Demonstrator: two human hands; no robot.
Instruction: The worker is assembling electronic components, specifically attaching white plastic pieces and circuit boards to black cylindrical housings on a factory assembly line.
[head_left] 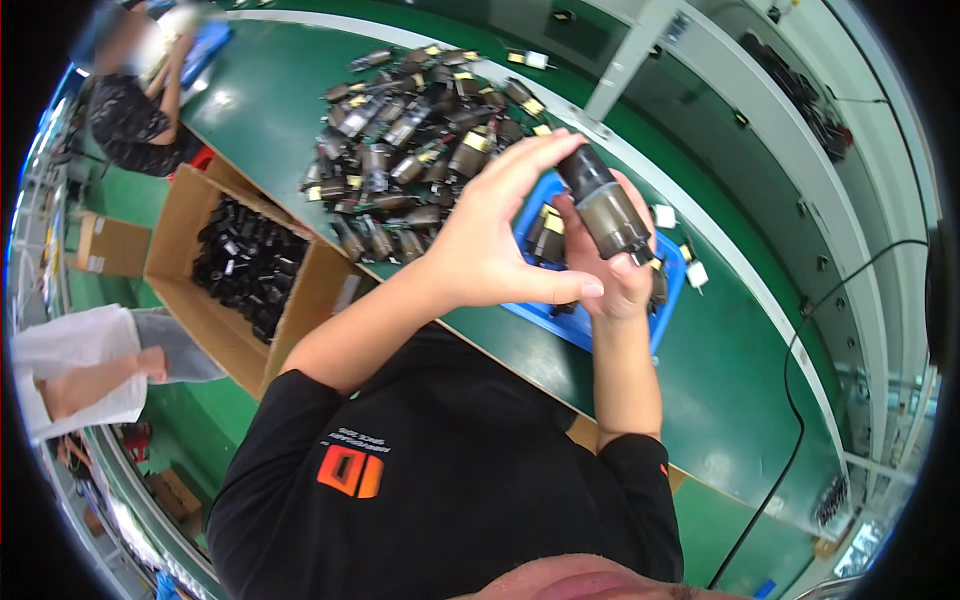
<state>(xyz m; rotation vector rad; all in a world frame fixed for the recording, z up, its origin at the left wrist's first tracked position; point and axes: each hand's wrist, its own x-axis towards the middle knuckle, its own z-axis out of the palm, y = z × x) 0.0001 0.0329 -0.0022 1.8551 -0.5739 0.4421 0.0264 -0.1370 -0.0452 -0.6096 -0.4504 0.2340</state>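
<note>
Smoky cylinder point(608, 213) up in the air above the blue tray point(668, 312), tilted, black end up to the left, little nub down at the lower right. Sitting in the right hand point(600, 272), thumb up by the nub, rest of the grip partly hidden behind the body but apparently closed round it. Left hand point(500, 235) spread in a wide C: fingers point(530, 160) up at the black end, thumb well away from the cylinder. Can't tell about actual contact at those tips.

For a solid hold, would let the right hand take the weight and use the left just for steadying or turning. Maybe bring the left thumb in first, since probably slippery with a smooth round body. Best to go easy on the nub, likely the delicate bit. Also worth working low over the tray, just in case of a slip.

More cylinders in the tray, half hidden by the hands. White bits point(697, 273) just beside it on the green desk point(725, 400). Big loose pile point(400, 140) off to the left, some yellow patches in there, so mind the left knuckles. Further left, open box point(315, 300) of black parts point(245, 265). Past that, another person point(125, 125) at the desk's far end.
</note>
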